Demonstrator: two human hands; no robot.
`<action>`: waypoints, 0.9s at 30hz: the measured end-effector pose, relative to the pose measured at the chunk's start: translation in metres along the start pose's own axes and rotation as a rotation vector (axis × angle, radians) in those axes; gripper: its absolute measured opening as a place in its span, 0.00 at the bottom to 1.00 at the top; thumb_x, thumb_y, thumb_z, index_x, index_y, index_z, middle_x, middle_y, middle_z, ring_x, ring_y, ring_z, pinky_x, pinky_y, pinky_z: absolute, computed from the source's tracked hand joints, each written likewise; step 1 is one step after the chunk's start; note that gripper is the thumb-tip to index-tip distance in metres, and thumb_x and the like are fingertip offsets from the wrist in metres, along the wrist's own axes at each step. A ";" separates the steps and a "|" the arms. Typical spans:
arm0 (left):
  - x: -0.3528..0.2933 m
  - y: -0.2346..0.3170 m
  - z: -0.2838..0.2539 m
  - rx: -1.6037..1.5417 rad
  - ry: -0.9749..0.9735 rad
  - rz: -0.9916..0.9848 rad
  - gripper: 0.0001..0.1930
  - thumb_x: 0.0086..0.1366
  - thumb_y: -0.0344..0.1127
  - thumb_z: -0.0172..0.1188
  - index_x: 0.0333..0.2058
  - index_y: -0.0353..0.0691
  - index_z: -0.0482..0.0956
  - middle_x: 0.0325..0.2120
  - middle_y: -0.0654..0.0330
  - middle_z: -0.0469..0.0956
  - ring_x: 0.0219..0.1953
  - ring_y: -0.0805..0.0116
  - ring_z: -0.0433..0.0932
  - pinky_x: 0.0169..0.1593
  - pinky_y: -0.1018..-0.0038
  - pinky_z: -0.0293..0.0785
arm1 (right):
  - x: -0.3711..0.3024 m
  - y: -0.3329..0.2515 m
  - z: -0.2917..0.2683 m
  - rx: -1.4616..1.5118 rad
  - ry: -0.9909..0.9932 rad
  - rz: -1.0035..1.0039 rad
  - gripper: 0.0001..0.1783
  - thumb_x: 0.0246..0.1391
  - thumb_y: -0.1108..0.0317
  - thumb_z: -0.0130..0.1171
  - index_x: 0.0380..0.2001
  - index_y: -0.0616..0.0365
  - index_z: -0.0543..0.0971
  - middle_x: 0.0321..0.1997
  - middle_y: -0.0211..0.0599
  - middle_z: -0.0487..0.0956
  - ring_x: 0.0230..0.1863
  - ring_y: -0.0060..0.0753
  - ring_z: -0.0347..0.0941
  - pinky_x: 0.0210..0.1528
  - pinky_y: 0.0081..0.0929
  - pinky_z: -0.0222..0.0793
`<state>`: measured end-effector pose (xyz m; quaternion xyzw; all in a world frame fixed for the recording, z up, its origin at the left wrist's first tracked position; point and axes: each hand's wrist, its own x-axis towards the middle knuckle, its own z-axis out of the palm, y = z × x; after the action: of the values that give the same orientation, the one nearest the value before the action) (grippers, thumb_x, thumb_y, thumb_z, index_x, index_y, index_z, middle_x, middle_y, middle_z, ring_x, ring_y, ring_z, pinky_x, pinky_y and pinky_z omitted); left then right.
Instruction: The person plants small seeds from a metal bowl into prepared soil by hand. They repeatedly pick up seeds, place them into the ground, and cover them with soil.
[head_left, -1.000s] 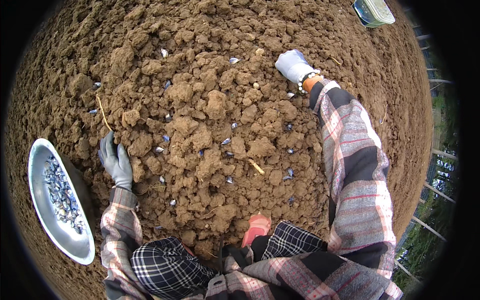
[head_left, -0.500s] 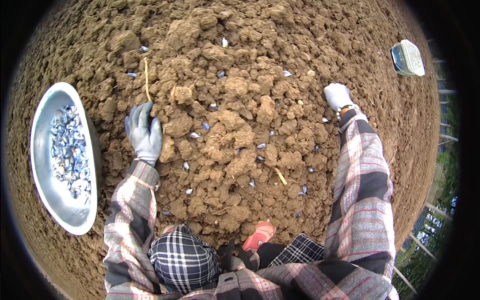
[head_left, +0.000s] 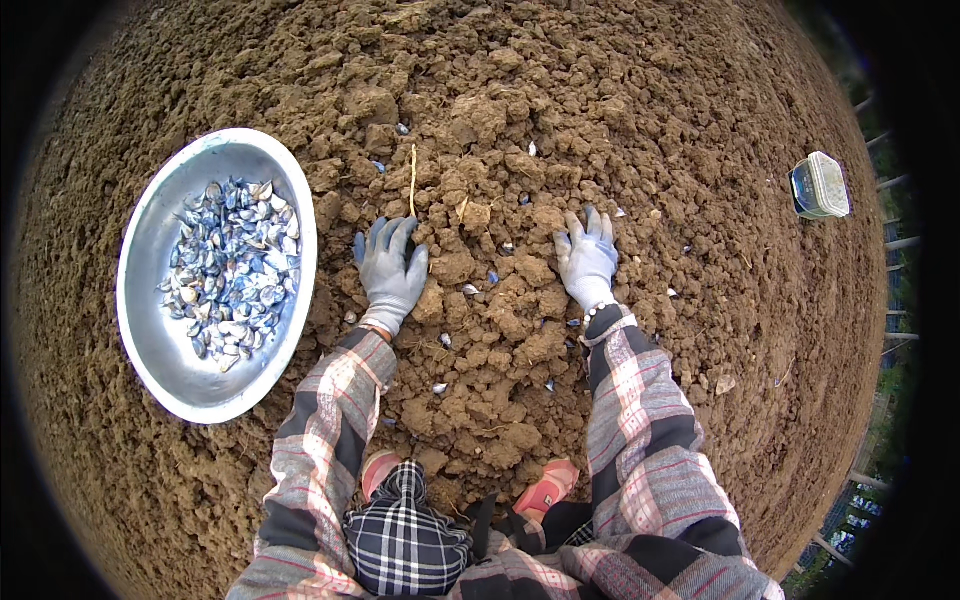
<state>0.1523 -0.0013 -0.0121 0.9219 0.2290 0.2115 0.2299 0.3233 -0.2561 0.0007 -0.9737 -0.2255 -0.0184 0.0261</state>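
Note:
My left hand (head_left: 392, 268), in a grey glove, rests open on lumpy brown soil with its fingers spread, just below a thin dry stalk (head_left: 413, 180). My right hand (head_left: 587, 258), gloved too, lies open and palm down on the clods, its fingers pointing away from me. Neither one holds anything. Between and around them lie scattered blue-tinted cloves that look like garlic, such as one clove (head_left: 470, 289) and a bluer clove (head_left: 493, 277). To the left of my left hand stands an oval metal basin (head_left: 135, 275) holding many blue and whitish cloves (head_left: 240, 270).
A small lidded plastic tub (head_left: 819, 186) sits on the soil at the far right. Loose clods (head_left: 520, 432) cover the ground around my pink shoes (head_left: 548, 488). Posts and greenery (head_left: 880, 400) run along the right edge.
My right hand has come leftward, nearer my left hand, and its curled fingers have spread out on the soil. My left hand stays open by the stalk. The view has shifted left.

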 end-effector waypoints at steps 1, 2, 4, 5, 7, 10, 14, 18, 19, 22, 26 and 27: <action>0.001 0.001 0.001 -0.039 0.015 -0.024 0.24 0.56 0.44 0.61 0.53 0.50 0.73 0.51 0.62 0.71 0.59 0.59 0.65 0.66 0.53 0.49 | 0.000 -0.009 0.000 -0.025 -0.004 0.042 0.25 0.57 0.54 0.53 0.59 0.42 0.69 0.69 0.42 0.57 0.70 0.50 0.48 0.65 0.50 0.54; 0.003 0.004 0.004 -0.079 0.030 -0.049 0.25 0.55 0.45 0.62 0.53 0.48 0.73 0.51 0.60 0.71 0.59 0.57 0.65 0.66 0.52 0.50 | 0.000 -0.016 0.000 -0.049 -0.009 0.085 0.25 0.57 0.54 0.53 0.58 0.43 0.70 0.69 0.42 0.57 0.71 0.50 0.47 0.65 0.50 0.53; 0.024 0.025 0.007 -0.116 0.144 -0.021 0.28 0.56 0.47 0.62 0.55 0.47 0.70 0.54 0.55 0.68 0.60 0.54 0.64 0.65 0.50 0.50 | 0.004 -0.010 -0.002 -0.044 0.010 0.095 0.24 0.58 0.54 0.51 0.57 0.46 0.70 0.70 0.40 0.57 0.71 0.47 0.47 0.64 0.48 0.54; 0.040 0.034 0.006 -0.088 0.169 0.026 0.29 0.56 0.47 0.62 0.56 0.46 0.69 0.54 0.53 0.68 0.60 0.52 0.63 0.65 0.52 0.51 | 0.005 -0.007 0.000 -0.048 0.019 0.100 0.24 0.59 0.54 0.51 0.57 0.47 0.71 0.70 0.39 0.57 0.71 0.46 0.47 0.64 0.47 0.55; 0.063 0.042 0.013 -0.044 0.114 0.075 0.32 0.58 0.49 0.60 0.59 0.45 0.66 0.57 0.52 0.67 0.62 0.51 0.62 0.66 0.54 0.50 | 0.006 -0.015 0.003 -0.020 0.038 0.111 0.23 0.59 0.53 0.50 0.56 0.47 0.71 0.70 0.38 0.57 0.72 0.45 0.47 0.63 0.48 0.56; 0.063 0.063 0.028 -0.054 -0.145 0.146 0.37 0.58 0.60 0.55 0.63 0.51 0.61 0.60 0.55 0.65 0.64 0.52 0.59 0.69 0.51 0.41 | 0.007 -0.012 0.013 -0.004 0.077 0.097 0.23 0.60 0.53 0.49 0.56 0.48 0.71 0.70 0.38 0.57 0.72 0.45 0.46 0.62 0.48 0.57; 0.026 0.089 0.013 0.157 -0.372 0.475 0.35 0.58 0.60 0.55 0.62 0.55 0.64 0.64 0.58 0.60 0.67 0.45 0.52 0.69 0.46 0.32 | 0.011 -0.005 0.020 0.042 0.117 0.051 0.23 0.57 0.55 0.52 0.56 0.48 0.71 0.68 0.37 0.60 0.71 0.44 0.48 0.61 0.47 0.59; -0.045 0.094 0.016 0.066 -0.574 0.524 0.33 0.60 0.57 0.55 0.62 0.52 0.65 0.67 0.53 0.54 0.69 0.40 0.44 0.69 0.43 0.36 | 0.016 -0.007 0.021 0.039 0.169 0.015 0.23 0.58 0.55 0.52 0.55 0.50 0.72 0.67 0.36 0.62 0.71 0.43 0.48 0.61 0.44 0.60; -0.057 0.096 0.007 -0.046 -0.623 0.487 0.32 0.59 0.55 0.56 0.61 0.49 0.66 0.66 0.51 0.55 0.69 0.40 0.45 0.67 0.44 0.46 | 0.015 -0.005 0.020 0.019 0.153 0.042 0.23 0.58 0.53 0.52 0.55 0.51 0.72 0.67 0.37 0.62 0.71 0.43 0.48 0.61 0.42 0.60; -0.057 0.087 -0.009 -0.305 -0.628 0.452 0.28 0.55 0.48 0.62 0.54 0.48 0.72 0.60 0.52 0.63 0.65 0.45 0.56 0.63 0.48 0.56 | 0.014 -0.005 0.017 0.004 0.099 0.029 0.25 0.60 0.50 0.50 0.56 0.50 0.71 0.67 0.37 0.61 0.71 0.43 0.48 0.62 0.43 0.59; 0.028 0.090 0.012 0.197 -0.257 0.382 0.36 0.57 0.52 0.61 0.62 0.46 0.62 0.60 0.51 0.61 0.65 0.46 0.56 0.67 0.51 0.47 | 0.012 -0.002 0.016 0.025 0.118 0.033 0.24 0.60 0.50 0.51 0.55 0.50 0.72 0.65 0.38 0.63 0.71 0.43 0.48 0.61 0.45 0.59; 0.048 0.091 0.021 0.279 -0.324 0.416 0.37 0.59 0.55 0.58 0.64 0.46 0.59 0.62 0.51 0.59 0.66 0.46 0.53 0.68 0.52 0.44 | 0.012 -0.005 0.015 0.037 0.130 0.031 0.24 0.59 0.50 0.51 0.54 0.51 0.72 0.65 0.37 0.63 0.70 0.44 0.49 0.60 0.45 0.59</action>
<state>0.2313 -0.0551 0.0321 0.9935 0.0222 0.0708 0.0864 0.3325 -0.2453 -0.0131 -0.9732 -0.2085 -0.0770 0.0591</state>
